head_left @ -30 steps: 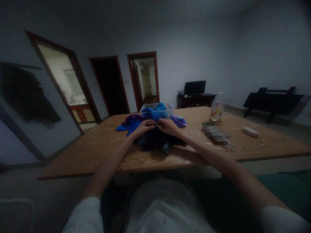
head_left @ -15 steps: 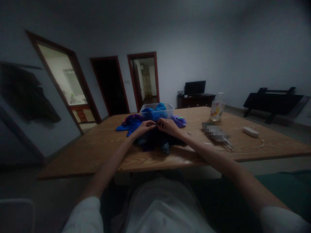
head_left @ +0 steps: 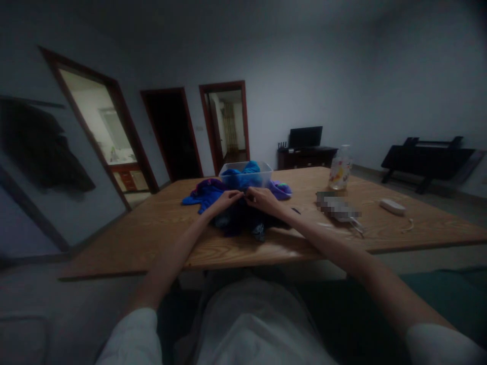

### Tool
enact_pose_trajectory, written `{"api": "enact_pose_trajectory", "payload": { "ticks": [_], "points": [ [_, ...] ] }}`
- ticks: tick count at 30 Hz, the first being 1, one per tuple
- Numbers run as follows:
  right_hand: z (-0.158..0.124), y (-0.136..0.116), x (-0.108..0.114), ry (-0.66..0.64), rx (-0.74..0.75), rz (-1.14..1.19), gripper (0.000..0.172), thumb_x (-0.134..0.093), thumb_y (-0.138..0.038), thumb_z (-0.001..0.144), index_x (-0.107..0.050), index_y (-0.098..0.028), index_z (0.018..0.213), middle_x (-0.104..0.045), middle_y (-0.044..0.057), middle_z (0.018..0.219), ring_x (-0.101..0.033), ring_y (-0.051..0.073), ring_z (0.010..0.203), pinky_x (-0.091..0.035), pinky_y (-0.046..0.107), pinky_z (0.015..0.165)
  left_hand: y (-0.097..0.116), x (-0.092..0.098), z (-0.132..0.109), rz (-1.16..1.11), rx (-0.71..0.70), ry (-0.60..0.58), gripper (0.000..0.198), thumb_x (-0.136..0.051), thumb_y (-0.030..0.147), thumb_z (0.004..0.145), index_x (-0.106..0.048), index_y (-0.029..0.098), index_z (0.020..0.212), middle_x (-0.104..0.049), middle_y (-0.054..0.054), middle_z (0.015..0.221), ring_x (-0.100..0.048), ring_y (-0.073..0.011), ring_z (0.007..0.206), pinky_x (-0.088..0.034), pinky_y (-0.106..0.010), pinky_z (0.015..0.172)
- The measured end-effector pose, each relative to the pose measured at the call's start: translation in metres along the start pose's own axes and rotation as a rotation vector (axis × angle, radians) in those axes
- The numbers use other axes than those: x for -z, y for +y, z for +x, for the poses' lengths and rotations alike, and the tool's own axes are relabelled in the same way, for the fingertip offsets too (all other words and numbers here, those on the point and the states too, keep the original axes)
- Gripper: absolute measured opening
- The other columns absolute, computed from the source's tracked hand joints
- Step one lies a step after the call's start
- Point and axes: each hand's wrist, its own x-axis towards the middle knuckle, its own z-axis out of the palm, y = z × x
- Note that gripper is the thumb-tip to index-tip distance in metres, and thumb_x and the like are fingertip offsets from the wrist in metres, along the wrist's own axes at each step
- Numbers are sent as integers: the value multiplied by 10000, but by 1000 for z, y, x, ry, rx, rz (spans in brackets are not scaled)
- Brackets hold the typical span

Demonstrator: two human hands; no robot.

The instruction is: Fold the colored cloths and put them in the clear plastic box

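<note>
My left hand (head_left: 227,199) and my right hand (head_left: 262,196) nearly meet over a dark garment (head_left: 239,219) heaped near the front of the table. Both hands are closed in a pinch on its upper part; the exact spot between the fingertips is too small and dim to make out. A patterned patch (head_left: 259,232) shows at the garment's near edge. Just left of my left hand lies bright blue cloth (head_left: 208,196), and purple cloth (head_left: 280,189) lies beyond my right hand. Behind them stands a clear plastic box (head_left: 267,172) with blue cloth (head_left: 247,175) in it.
On the right of the wooden table (head_left: 152,243) are a patterned clear bottle (head_left: 340,170), a blurred-out flat object (head_left: 338,207) with a cable, and a white oblong device (head_left: 392,207) with a cord. The table's front edge is close to my body.
Both hands stay over the dark garment, with only a slight shift of the right fingers. The other things on the table have not moved.
</note>
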Motion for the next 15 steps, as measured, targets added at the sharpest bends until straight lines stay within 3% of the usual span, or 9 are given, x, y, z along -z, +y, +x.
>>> {"api": "enact_pose_trajectory", "payload": {
  "ticks": [5, 15],
  "points": [
    [-2, 1, -2, 8, 37, -3, 45, -632, -183, 951, -606, -175, 987, -674, 43, 909, -576, 154, 742, -364, 241, 669, 1, 1, 0, -39, -22, -16, 586, -649, 676, 876, -758, 150, 1110, -735, -65, 1058, -618, -216, 937, -460, -297, 840],
    [-2, -4, -2, 16, 14, 64, 90, -628, -175, 917, -613, -181, 1005, -676, 43, 930, -596, 163, 775, -401, 244, 686, 11, 3, -4, -77, 19, -16, 589, -710, 683, 826, -766, 147, 1064, -745, -80, 1033, -634, -230, 949, -463, -311, 855]
  ]
}}
